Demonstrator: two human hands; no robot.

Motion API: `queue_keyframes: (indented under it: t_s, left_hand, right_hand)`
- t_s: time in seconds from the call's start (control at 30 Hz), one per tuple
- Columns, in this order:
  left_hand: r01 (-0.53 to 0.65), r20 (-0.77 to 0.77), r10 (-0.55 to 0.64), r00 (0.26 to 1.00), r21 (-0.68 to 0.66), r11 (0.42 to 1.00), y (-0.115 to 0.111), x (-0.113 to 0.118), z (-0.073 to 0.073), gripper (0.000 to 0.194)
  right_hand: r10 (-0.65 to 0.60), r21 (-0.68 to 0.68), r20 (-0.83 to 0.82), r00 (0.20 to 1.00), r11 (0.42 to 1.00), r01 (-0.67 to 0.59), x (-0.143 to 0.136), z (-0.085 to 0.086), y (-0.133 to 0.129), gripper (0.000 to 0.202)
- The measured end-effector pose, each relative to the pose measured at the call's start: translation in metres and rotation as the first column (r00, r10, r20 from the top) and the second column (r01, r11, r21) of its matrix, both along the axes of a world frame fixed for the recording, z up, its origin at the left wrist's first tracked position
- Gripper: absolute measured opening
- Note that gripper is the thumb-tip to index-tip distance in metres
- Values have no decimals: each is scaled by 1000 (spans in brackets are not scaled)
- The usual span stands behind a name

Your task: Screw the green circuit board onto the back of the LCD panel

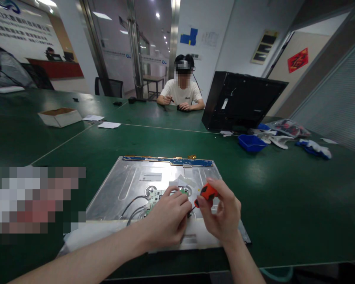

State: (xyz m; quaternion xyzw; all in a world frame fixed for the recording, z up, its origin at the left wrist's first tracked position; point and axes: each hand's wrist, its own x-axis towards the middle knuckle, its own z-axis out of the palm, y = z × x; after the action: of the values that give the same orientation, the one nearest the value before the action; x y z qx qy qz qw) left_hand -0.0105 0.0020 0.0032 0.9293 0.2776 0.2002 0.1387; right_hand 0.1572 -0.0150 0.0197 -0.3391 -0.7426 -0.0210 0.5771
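Observation:
A screwdriver (208, 192) with an orange-red and black handle is gripped by the fingers and thumb of my right hand (223, 211). Its dark shaft slants down and left toward the fingertips of my left hand (173, 211). That left hand is curled over a green circuit board (154, 197), fingers together and bent. What lies under its fingertips is hidden. The board sits on a silvery metal display panel (112, 197), which lies flat on the table. Dark cables (133, 207) run from the board's left side. A blue circuit strip (165, 160) lines the panel's far edge.
Across the green table (284, 197) a person (182, 88) sits holding small items. A black monitor housing (242, 100) stands back right, near a blue tray (252, 142) and gloves (313, 148). An open box (60, 117) and papers (109, 125) lie back left.

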Motion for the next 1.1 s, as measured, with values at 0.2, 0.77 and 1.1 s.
queue_keyframes:
  t_s: [0.2, 0.77, 1.1]
  left_hand:
    - [-3, 8, 2, 1000, 11, 1000, 1, 0, -3, 20]
    - [-3, -4, 3, 1000, 1, 1000, 1, 0, -2, 16]
    - [-4, -13, 4, 1000, 5, 1000, 1, 0, 2, 16]
  right_hand:
    - [-54, 58, 2, 999, 997, 54, 1, -3, 2, 51]
    - [-85, 63, 5, 996, 994, 84, 0, -4, 0, 49]
    - [80, -69, -35, 996, 994, -83, 2, -2, -2, 47]
